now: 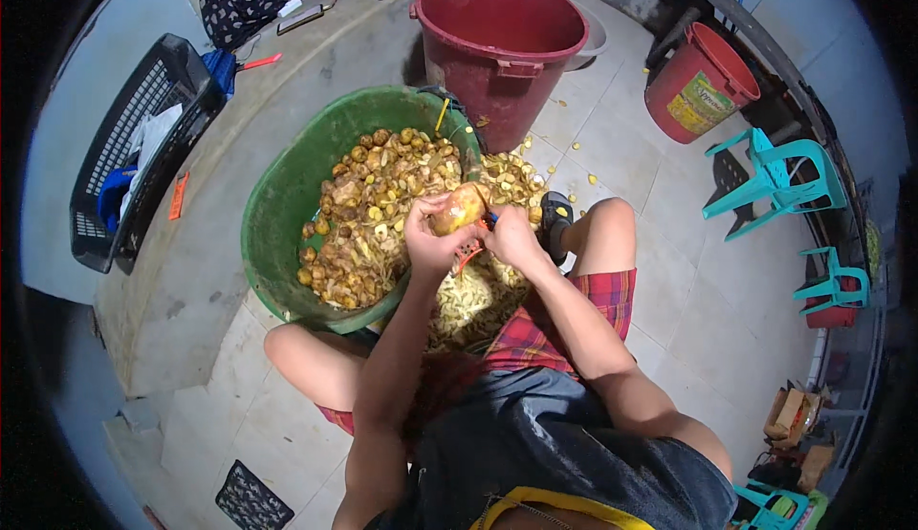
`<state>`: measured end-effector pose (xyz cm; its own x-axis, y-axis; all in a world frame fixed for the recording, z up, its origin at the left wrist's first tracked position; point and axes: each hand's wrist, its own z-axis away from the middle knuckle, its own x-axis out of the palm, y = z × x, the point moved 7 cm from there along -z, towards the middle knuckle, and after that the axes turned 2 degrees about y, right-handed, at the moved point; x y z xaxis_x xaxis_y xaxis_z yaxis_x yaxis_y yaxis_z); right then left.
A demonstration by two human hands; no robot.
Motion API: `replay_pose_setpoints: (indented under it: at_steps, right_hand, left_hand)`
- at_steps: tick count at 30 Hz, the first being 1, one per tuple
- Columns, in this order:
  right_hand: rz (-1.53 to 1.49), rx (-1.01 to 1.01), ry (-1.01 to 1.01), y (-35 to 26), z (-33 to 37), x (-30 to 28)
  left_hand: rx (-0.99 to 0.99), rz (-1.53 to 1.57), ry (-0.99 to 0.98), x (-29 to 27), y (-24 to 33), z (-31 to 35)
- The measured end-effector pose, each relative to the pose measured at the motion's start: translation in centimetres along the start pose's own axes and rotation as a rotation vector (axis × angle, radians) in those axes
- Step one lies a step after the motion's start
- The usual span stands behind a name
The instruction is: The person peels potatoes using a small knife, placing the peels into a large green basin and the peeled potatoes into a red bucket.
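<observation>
In front of me my left hand [430,236] is closed around a rounded yellow-brown fruit or tuber [459,209], its exact kind unclear. Close beside it, my right hand [514,239] is closed on a small tool with blue and orange parts [469,257], mostly hidden by the fingers, which looks like a peeler. Below both hands lies a heap of pale strips [473,305], between my legs. A large green tub [273,200] at the left holds several small round brown pieces [378,138] with scraps and slices.
Behind the tub stands a big red bin [497,100]; a smaller red bin [703,86] is at far right. Yellow slices litter the tiles [622,138]. Turquoise chairs [770,181] stand at right. A black crate [143,138] and an orange-handled item [178,196] rest on the left ledge.
</observation>
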<state>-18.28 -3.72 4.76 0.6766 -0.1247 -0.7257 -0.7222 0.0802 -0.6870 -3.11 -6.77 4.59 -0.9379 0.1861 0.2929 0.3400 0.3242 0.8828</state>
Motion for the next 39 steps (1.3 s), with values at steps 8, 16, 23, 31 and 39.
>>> replay_pose_setpoints:
  at_steps: [8, 16, 23, 31, 39]
  right_hand:
    - [0.057, -0.01, -0.112, 0.7, 0.4, 1.4]
    - [0.1, 0.064, -0.363, 7.6, 1.2, 9.8]
    - [0.016, 0.306, -0.424, 9.8, 0.9, 8.9]
    - [-0.142, 0.081, 0.017, 7.9, -0.9, 4.6]
    - [-0.989, 0.246, -0.104, 4.4, -0.5, 1.5]
  left_hand:
    - [-0.315, 0.165, 0.105, -1.8, -5.4, 1.0]
    - [-0.408, 0.572, 0.019, 1.3, -3.4, 0.9]
    - [-0.721, 0.762, 0.184, 0.0, -3.0, 1.6]
    - [-0.476, -0.095, -0.162, -2.2, -6.2, 2.4]
    - [-0.783, 0.664, -0.056, 0.7, -5.0, 3.1]
